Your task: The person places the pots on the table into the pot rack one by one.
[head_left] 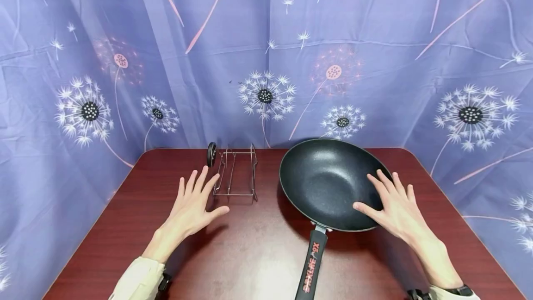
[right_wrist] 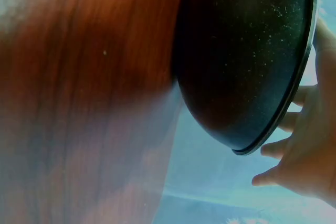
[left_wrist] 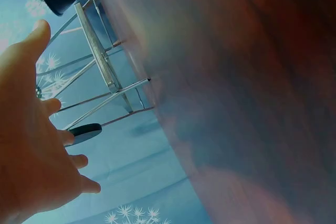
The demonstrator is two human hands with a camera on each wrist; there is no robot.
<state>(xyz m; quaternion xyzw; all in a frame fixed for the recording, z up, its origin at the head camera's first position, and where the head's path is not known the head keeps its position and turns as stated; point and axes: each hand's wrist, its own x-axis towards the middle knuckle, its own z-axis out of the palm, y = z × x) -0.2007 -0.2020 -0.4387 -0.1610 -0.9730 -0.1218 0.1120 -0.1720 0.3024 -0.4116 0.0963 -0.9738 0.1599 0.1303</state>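
A black wok (head_left: 322, 184) (right_wrist: 241, 61) sits on the right half of the table, its black handle (head_left: 311, 265) with red lettering pointing toward me. My right hand (head_left: 397, 209) (right_wrist: 310, 153) hovers over the wok's right rim, fingers spread and holding nothing; contact with the rim cannot be made out. Left of the wok stands a wire rack (head_left: 235, 194) (left_wrist: 97, 51) of thin metal rods, with a black round piece (head_left: 212, 154) at its left side. Just in front of this rack my left hand (head_left: 191, 212) (left_wrist: 26, 145) is held with fingers spread, gripping nothing.
A dark red wooden table (head_left: 254, 253) carries both things. Blue-purple curtain (head_left: 374, 22) with dandelion prints surrounds the table's back and sides. The rack stands near the back edge, with a gap between it and the wok.
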